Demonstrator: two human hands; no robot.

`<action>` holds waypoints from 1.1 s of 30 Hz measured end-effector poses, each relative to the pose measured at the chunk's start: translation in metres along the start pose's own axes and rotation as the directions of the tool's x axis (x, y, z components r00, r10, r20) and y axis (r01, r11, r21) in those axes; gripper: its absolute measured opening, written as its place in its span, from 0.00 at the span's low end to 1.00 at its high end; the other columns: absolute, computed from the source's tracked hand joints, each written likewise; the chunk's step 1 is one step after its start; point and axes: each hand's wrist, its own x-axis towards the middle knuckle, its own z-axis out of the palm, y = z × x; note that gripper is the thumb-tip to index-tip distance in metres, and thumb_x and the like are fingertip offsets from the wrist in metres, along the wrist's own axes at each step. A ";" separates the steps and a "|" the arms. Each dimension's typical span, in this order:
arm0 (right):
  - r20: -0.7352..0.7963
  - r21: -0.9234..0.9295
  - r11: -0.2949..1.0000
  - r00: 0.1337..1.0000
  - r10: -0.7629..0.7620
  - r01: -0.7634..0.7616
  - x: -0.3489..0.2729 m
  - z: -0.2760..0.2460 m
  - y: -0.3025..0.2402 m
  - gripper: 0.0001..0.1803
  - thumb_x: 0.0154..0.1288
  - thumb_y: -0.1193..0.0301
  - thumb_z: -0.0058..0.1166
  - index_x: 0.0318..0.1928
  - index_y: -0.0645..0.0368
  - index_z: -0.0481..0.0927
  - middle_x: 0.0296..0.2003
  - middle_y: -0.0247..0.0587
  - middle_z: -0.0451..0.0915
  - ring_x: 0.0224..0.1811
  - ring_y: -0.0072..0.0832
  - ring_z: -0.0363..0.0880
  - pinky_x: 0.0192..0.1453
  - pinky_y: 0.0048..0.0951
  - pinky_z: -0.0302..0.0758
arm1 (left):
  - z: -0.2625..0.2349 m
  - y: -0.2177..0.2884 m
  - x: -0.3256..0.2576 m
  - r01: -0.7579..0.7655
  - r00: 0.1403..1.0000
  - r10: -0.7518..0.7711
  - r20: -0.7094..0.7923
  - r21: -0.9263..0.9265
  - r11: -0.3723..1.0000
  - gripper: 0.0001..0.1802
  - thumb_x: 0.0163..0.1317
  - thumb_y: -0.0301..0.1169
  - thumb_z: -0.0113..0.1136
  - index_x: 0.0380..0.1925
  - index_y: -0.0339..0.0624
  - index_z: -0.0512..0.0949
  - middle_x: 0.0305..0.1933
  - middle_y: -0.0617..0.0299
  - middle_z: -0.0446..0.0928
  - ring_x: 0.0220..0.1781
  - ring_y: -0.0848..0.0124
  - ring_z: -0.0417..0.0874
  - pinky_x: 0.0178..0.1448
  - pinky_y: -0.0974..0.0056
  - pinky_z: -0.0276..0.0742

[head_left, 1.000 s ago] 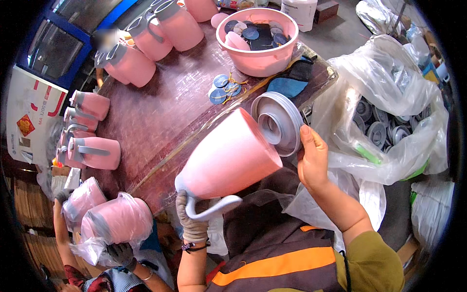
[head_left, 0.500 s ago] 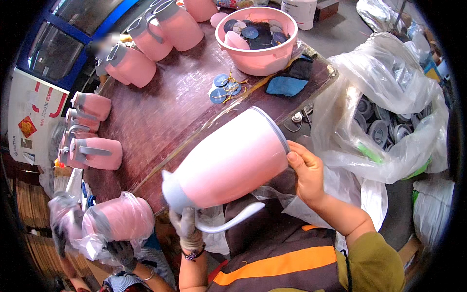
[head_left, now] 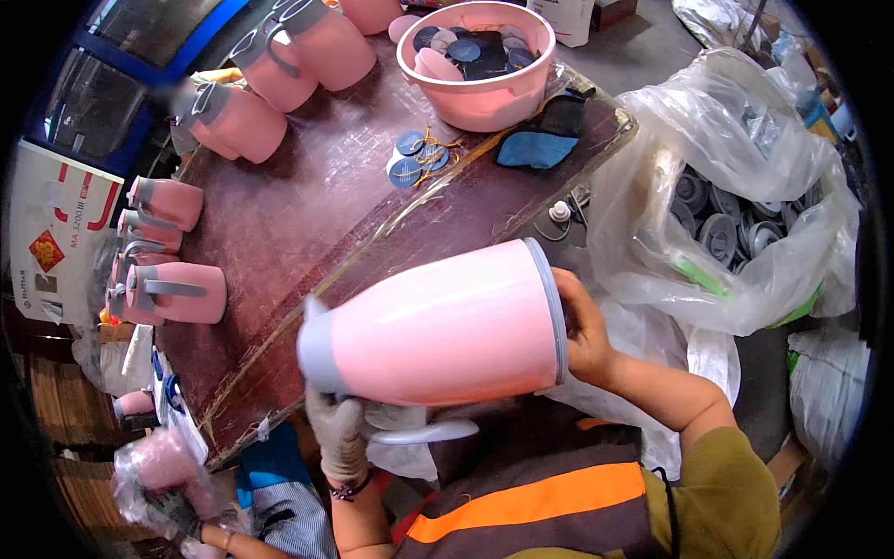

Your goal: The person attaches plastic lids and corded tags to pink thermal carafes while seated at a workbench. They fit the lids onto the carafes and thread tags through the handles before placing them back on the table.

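I hold a pink jug (head_left: 438, 331) with a grey spout and grey base rim on its side in front of my chest. My left hand (head_left: 340, 433), in a grey glove, grips it from below near the white handle. Bare, my right hand (head_left: 585, 328) presses against the jug's base end at the right. The jug hangs over the near edge of the dark brown table (head_left: 317, 205).
Several pink jugs (head_left: 172, 293) lie along the table's left side and stand at its far end. A pink basin (head_left: 480, 84) holds round discs, with blue tags (head_left: 414, 158) and a blue cloth (head_left: 540, 144) nearby. A clear bag of grey lids (head_left: 736, 233) sits right. Another person's gloved hand (head_left: 163, 484) holds a wrapped jug lower left.
The jug has turned from base-up toward me to lying level on its side, spout left. My right hand stayed on the base. The wrapped jug at lower left moved down.
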 end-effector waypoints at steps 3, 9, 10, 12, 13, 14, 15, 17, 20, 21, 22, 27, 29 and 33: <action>0.098 0.363 0.867 0.939 0.329 -0.342 -0.005 0.002 0.022 0.19 0.69 0.65 0.48 0.56 0.61 0.73 0.53 0.39 0.74 0.55 0.27 0.72 0.56 0.31 0.70 | -0.015 0.014 -0.012 -0.213 0.977 0.197 0.086 0.253 0.944 0.21 0.50 0.24 0.63 0.46 0.32 0.75 0.49 0.56 0.78 0.47 0.71 0.78 0.54 0.66 0.70; 0.462 0.370 0.310 0.463 0.757 -0.876 -0.022 -0.009 0.037 0.20 0.72 0.59 0.43 0.55 0.57 0.76 0.49 0.40 0.79 0.51 0.29 0.77 0.52 0.33 0.75 | -0.016 0.030 -0.009 -0.265 0.964 0.217 0.155 0.455 0.850 0.17 0.52 0.24 0.63 0.43 0.32 0.76 0.46 0.57 0.80 0.46 0.70 0.79 0.51 0.67 0.73; 0.473 0.241 0.314 0.393 0.789 -0.918 -0.011 -0.014 0.016 0.20 0.73 0.57 0.42 0.55 0.56 0.76 0.49 0.40 0.79 0.51 0.28 0.76 0.51 0.33 0.75 | -0.033 0.018 -0.003 -0.132 0.986 0.087 0.140 0.355 0.926 0.18 0.52 0.24 0.62 0.45 0.33 0.76 0.46 0.58 0.80 0.47 0.70 0.79 0.53 0.66 0.72; 0.501 0.021 0.487 0.431 0.751 -0.873 0.004 -0.023 0.003 0.26 0.73 0.48 0.36 0.55 0.52 0.76 0.46 0.38 0.80 0.49 0.26 0.76 0.49 0.31 0.74 | -0.029 0.001 -0.002 0.017 0.999 -0.024 0.036 0.167 0.986 0.18 0.52 0.23 0.60 0.46 0.33 0.76 0.46 0.60 0.80 0.47 0.70 0.79 0.54 0.65 0.71; 0.365 0.018 0.828 0.775 0.516 -0.560 0.007 -0.023 0.022 0.30 0.73 0.44 0.31 0.58 0.52 0.74 0.49 0.40 0.78 0.53 0.26 0.74 0.55 0.32 0.70 | -0.026 -0.006 0.003 0.079 0.997 -0.079 0.005 0.062 0.995 0.19 0.52 0.23 0.59 0.46 0.34 0.76 0.46 0.61 0.80 0.47 0.70 0.79 0.54 0.65 0.71; 0.111 0.082 0.869 0.871 0.479 -0.488 0.007 -0.029 0.029 0.31 0.74 0.45 0.31 0.59 0.54 0.72 0.52 0.41 0.76 0.55 0.27 0.72 0.59 0.32 0.68 | -0.031 -0.018 0.002 0.123 0.992 -0.124 0.035 0.025 0.992 0.20 0.51 0.23 0.59 0.47 0.35 0.76 0.47 0.62 0.79 0.47 0.71 0.78 0.54 0.66 0.71; -0.149 0.119 0.907 0.896 0.418 -0.403 0.016 -0.026 0.024 0.32 0.74 0.45 0.30 0.61 0.57 0.70 0.55 0.42 0.74 0.58 0.29 0.69 0.62 0.32 0.65 | -0.023 -0.026 0.001 0.121 0.992 -0.121 0.030 0.013 0.993 0.21 0.51 0.23 0.60 0.48 0.36 0.76 0.47 0.61 0.79 0.47 0.71 0.79 0.54 0.66 0.72; 0.015 0.590 0.706 0.880 0.476 -0.392 0.007 0.006 0.033 0.34 0.75 0.46 0.29 0.62 0.63 0.69 0.61 0.47 0.69 0.63 0.32 0.65 0.68 0.33 0.60 | 0.006 -0.041 -0.014 0.135 0.991 -0.134 0.023 -0.016 0.991 0.22 0.50 0.24 0.61 0.49 0.36 0.75 0.48 0.61 0.79 0.48 0.71 0.79 0.53 0.66 0.72; -0.052 0.487 0.784 0.884 0.465 -0.384 0.021 0.014 0.025 0.35 0.76 0.47 0.28 0.63 0.65 0.67 0.58 0.49 0.71 0.62 0.34 0.66 0.70 0.34 0.58 | 0.008 -0.051 -0.024 0.240 0.970 -0.216 0.111 -0.325 0.915 0.28 0.49 0.27 0.68 0.53 0.38 0.72 0.49 0.60 0.78 0.50 0.68 0.79 0.54 0.64 0.74; -0.036 0.460 0.793 0.884 0.467 -0.400 0.021 0.013 0.025 0.34 0.76 0.47 0.28 0.63 0.64 0.67 0.58 0.49 0.71 0.63 0.34 0.66 0.70 0.34 0.58 | 0.009 -0.052 -0.026 0.275 0.961 -0.250 0.118 -0.360 0.891 0.30 0.49 0.28 0.69 0.54 0.39 0.71 0.49 0.60 0.78 0.49 0.68 0.79 0.54 0.64 0.75; -0.010 0.484 0.792 0.902 0.432 -0.373 0.020 0.009 0.029 0.33 0.76 0.48 0.29 0.64 0.65 0.66 0.57 0.46 0.72 0.61 0.31 0.67 0.69 0.32 0.59 | 0.009 -0.053 -0.027 0.309 0.951 -0.283 0.126 -0.395 0.865 0.32 0.48 0.29 0.71 0.55 0.39 0.70 0.49 0.61 0.78 0.49 0.67 0.80 0.53 0.63 0.76; 0.023 0.503 0.696 0.813 0.582 -0.513 0.006 0.016 0.035 0.32 0.75 0.46 0.34 0.55 0.62 0.75 0.48 0.36 0.78 0.50 0.23 0.74 0.59 0.25 0.67 | 0.022 -0.059 -0.025 0.323 0.944 -0.313 0.102 -0.466 0.823 0.37 0.47 0.34 0.75 0.57 0.42 0.68 0.50 0.62 0.77 0.49 0.67 0.80 0.53 0.61 0.77; -0.009 0.440 0.735 0.816 0.578 -0.516 0.003 0.011 0.035 0.32 0.74 0.45 0.36 0.53 0.62 0.76 0.45 0.36 0.78 0.46 0.23 0.76 0.55 0.25 0.70 | 0.015 -0.069 -0.026 0.325 0.944 -0.316 0.098 -0.446 0.834 0.37 0.47 0.34 0.75 0.58 0.42 0.68 0.51 0.62 0.76 0.49 0.67 0.79 0.53 0.61 0.77; 0.195 0.265 0.610 0.661 0.725 -0.747 -0.020 -0.048 0.063 0.30 0.70 0.42 0.40 0.49 0.55 0.79 0.42 0.36 0.80 0.49 0.23 0.76 0.54 0.28 0.71 | -0.007 -0.046 -0.014 0.094 0.995 -0.092 0.028 -0.067 0.993 0.26 0.51 0.27 0.61 0.53 0.38 0.73 0.49 0.60 0.77 0.47 0.70 0.78 0.53 0.64 0.73</action>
